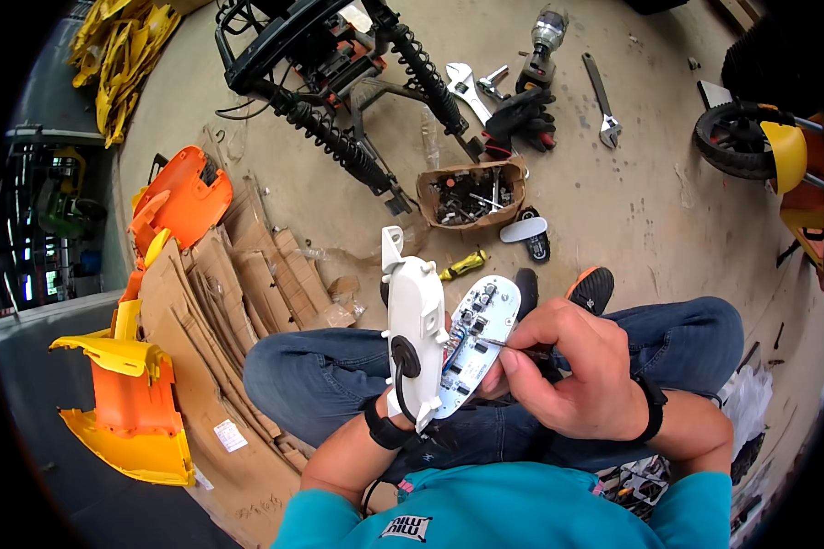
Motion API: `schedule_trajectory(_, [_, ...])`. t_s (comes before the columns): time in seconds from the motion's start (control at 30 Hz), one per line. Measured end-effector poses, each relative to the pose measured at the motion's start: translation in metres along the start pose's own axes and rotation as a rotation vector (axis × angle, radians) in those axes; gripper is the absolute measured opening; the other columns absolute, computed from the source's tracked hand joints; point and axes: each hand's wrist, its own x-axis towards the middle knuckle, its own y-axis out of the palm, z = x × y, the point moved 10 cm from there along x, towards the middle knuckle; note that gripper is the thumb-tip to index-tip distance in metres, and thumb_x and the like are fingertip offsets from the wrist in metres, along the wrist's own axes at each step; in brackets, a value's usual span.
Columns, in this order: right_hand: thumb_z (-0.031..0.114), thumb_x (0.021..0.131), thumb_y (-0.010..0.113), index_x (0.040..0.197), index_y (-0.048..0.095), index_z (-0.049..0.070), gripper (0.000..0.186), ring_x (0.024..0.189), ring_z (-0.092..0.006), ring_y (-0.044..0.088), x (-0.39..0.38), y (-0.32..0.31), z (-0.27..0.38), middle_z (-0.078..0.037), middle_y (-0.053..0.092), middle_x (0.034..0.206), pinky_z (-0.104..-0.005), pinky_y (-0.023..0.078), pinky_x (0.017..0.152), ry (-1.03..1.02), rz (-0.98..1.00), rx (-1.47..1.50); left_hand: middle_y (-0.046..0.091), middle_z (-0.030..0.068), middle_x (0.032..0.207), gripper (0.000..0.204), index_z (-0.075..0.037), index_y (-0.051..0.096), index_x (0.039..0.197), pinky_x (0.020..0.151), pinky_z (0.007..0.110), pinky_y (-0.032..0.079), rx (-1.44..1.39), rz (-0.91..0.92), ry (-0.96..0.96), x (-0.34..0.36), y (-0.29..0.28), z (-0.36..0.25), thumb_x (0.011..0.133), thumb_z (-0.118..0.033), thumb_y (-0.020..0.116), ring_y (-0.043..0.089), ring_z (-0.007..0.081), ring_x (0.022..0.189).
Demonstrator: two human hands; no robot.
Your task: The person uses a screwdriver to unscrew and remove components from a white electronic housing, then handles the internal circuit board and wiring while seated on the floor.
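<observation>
In front of my lap is a white plastic housing [416,311], standing on edge, with a black cable coming out of a round grommet on its side. Beside it an oval white circuit board [485,366] lies opened out, with dark components and thin coloured wires along its inner edge. My left hand [495,381] is closed round the board and housing from below; most of it is hidden behind them. My right hand [577,371] pinches a thin, pointed piece between thumb and forefinger, its tip over the board's components; what it is I cannot make out.
Ahead are a cardboard box of small hardware [471,197], a yellow screwdriver [464,264], adjustable wrench [601,101], power drill [542,50] and black gloves [522,119]. A black frame with spring shocks [325,137] stands beyond. Flattened cardboard [201,329] and orange-yellow panels [128,403] lie left.
</observation>
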Motion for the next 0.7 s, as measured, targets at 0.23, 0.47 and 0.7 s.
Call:
schedule_trajectory(0.23, [-0.004, 0.071, 0.067, 0.082, 0.057, 0.001, 0.016, 0.056, -0.0215, 0.058, -0.006, 0.003, -0.006, -0.009, 0.055, 0.068, -0.0291, 0.046, 0.049, 0.004, -0.024, 0.014, 0.063, 0.0234, 0.088, 0.071, 0.004, 0.048, 0.123, 0.063, 0.037, 0.048, -0.256, -0.017, -0.009, -0.006, 0.003, -0.002, 0.090, -0.058, 0.042, 0.059, 0.0294, 0.068])
schedule_trajectory(0.47, [-0.004, 0.069, 0.067, 0.081, 0.057, 0.002, 0.017, 0.055, -0.0222, 0.055, -0.010, 0.001, -0.004, -0.008, 0.053, 0.068, -0.0298, 0.043, 0.049, -0.018, -0.020, 0.000, 0.060, 0.0241, 0.103, 0.071, 0.002, 0.045, 0.128, 0.063, 0.039, 0.052, -0.384, 0.106, 0.012, -0.003, 0.030, -0.003, 0.088, -0.057, 0.047, 0.061, 0.0316, 0.075])
schedule_trajectory(0.7, [-0.007, 0.068, 0.066, 0.082, 0.057, 0.001, 0.018, 0.057, -0.0209, 0.057, -0.010, 0.003, -0.003, -0.008, 0.056, 0.068, -0.0286, 0.044, 0.051, -0.054, 0.024, -0.006, 0.061, 0.0142, 0.089, 0.066, 0.002, 0.049, 0.118, 0.064, 0.030, 0.048, 0.323, -0.059, 0.018, -0.006, 0.031, -0.014, 0.080, -0.051, 0.062, 0.058, 0.0214, 0.074])
